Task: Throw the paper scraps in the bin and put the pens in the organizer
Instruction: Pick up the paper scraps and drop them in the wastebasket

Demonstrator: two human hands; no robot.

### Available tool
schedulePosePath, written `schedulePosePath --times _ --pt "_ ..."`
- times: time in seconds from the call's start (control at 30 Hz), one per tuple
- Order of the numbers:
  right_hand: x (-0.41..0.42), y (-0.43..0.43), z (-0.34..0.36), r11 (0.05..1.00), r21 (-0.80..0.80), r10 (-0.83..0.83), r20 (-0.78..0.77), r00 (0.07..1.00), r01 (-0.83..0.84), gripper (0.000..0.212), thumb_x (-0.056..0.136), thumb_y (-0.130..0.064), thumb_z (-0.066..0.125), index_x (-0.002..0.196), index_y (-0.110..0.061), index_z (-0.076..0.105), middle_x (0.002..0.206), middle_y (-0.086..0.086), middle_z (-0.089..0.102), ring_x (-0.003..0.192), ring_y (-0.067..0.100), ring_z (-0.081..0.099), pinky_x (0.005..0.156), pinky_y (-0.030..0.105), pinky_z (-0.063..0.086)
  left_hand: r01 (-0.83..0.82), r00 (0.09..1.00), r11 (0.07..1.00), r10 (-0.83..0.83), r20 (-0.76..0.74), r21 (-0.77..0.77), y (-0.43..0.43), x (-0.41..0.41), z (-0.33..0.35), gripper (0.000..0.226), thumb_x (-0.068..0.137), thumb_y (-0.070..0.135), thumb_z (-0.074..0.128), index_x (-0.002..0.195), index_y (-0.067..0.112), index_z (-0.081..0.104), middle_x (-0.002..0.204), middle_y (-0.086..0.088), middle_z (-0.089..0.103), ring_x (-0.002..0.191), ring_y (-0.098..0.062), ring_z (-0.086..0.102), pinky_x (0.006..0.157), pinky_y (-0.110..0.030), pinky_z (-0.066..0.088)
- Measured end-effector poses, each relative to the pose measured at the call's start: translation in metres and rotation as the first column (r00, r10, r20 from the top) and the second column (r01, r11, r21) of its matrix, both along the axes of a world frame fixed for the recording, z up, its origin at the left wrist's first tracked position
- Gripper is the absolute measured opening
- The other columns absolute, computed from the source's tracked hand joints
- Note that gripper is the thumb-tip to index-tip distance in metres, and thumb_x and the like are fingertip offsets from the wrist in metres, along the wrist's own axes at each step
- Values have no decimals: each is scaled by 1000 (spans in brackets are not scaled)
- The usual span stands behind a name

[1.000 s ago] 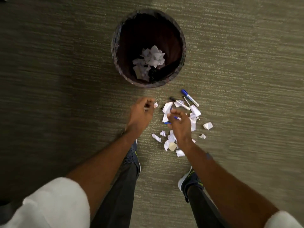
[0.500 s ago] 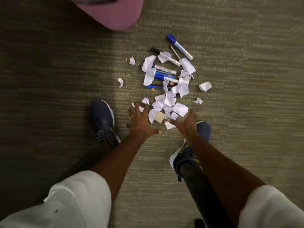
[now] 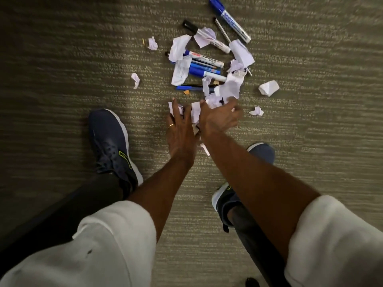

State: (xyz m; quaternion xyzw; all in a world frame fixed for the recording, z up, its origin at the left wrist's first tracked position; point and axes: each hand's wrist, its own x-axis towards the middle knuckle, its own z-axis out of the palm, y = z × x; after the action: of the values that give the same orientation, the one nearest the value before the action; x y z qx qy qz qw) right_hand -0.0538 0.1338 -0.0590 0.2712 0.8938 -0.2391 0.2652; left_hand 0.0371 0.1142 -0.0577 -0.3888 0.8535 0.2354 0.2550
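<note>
Legibly, marker labelled "WHITEBOARD MARKER", blue cap

Open carpet either side of the pens, paper scraps over several (shoes close behind)

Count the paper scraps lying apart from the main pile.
4: upper-left scrap, lower-left scrap, big right scrap, small right scrap. Others may hide under the left hand or right hand.

Hands: two – left hand, right hand. Thick markers: four – blue-capped marker, black-capped marker, whiteboard marker, blue marker. Thin pens: at least four, overlapped. Paper scraps: four lying loose; piled ones too overlapped to count. Shoes: two. Ring: one.
</note>
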Motion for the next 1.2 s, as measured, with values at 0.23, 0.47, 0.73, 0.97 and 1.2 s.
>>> schedulePosePath --times 0.23,0.47,0.73,0.97,1.2 --pt "7 1 7 939 36 344 -94 934 -342 54 86 -22 75 135 -22 50 145 10 37 128 31 42 100 35 44 17 979 994 6 -206 108 -34 -1 -3 45 97 21 59 131 38 36 141 -4 42 125 -29 49 95 -47 52" --pt "23 15 7 799 62 600 -148 786 -598 42 94 -13 65 134 -21 54 148 7 37 129 23 43 97 24 45 147 971 970 -104 -215 195 -64 -9 1 28 101 19 53 129 20 59 142 -7 44 122 -27 54 97 -36 50" --pt "7 14 21 782 -203 556 -200 807 -589 19 95 -5 59 113 -3 66 117 12 62 99 16 59 80 13 41 49 957 962 32 -289 267 -72 -11 19 18 100 18 54 114 20 66 125 -6 55 106 -22 58 87 -32 51" --pt "7 6 68 725 -398 547 -163 821 -562 39 88 2 55 124 -10 63 127 9 62 115 17 56 98 27 47 -96 963 954 161 -216 283 -81 -26 63 31 90 14 68 122 15 66 122 -6 54 104 -21 59 90 -34 52" --pt "9 -14 111 762 -449 477 -98 874 -466 16 94 -10 58 109 -10 63 112 6 66 104 19 58 92 37 51 -228 951 905 287 -119 360 -103 -42 100 20 91 26 69 107 15 72 118 -10 64 108 -24 61 88 -26 46"
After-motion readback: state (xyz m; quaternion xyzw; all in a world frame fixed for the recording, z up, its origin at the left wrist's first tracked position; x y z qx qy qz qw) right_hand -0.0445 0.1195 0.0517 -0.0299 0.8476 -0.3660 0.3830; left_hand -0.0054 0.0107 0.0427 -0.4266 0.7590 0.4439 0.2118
